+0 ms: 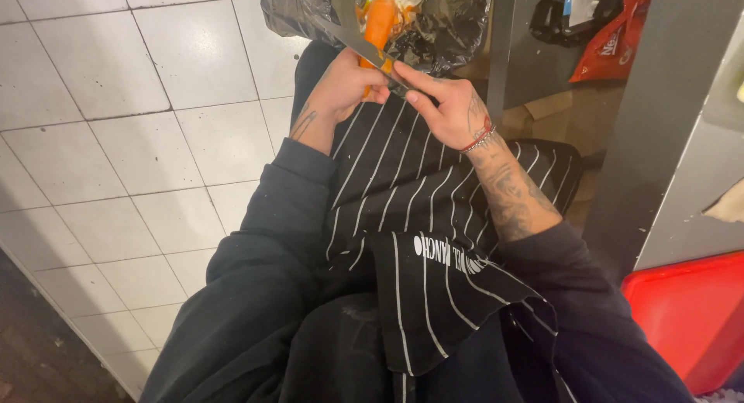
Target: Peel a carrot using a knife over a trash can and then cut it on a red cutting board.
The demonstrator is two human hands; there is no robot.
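My left hand [345, 89] is wrapped around the lower end of an orange carrot [379, 25], which points away from me over a black bin bag [449, 15]. My right hand [442, 105] grips a knife [358, 37] whose long grey blade lies against the carrot, running up and to the left. The knife's handle is hidden inside my fingers. Both hands meet in front of my black apron with white stripes [422, 217]. A red-and-silver bracelet sits on my right wrist.
The black bin bag holds vegetable scraps at the top. White floor tiles [132, 139] spread to the left. A grey metal leg and panel [659, 116] rise at the right, with a red plastic crate [690, 318] below and an orange bag [616, 46] behind.
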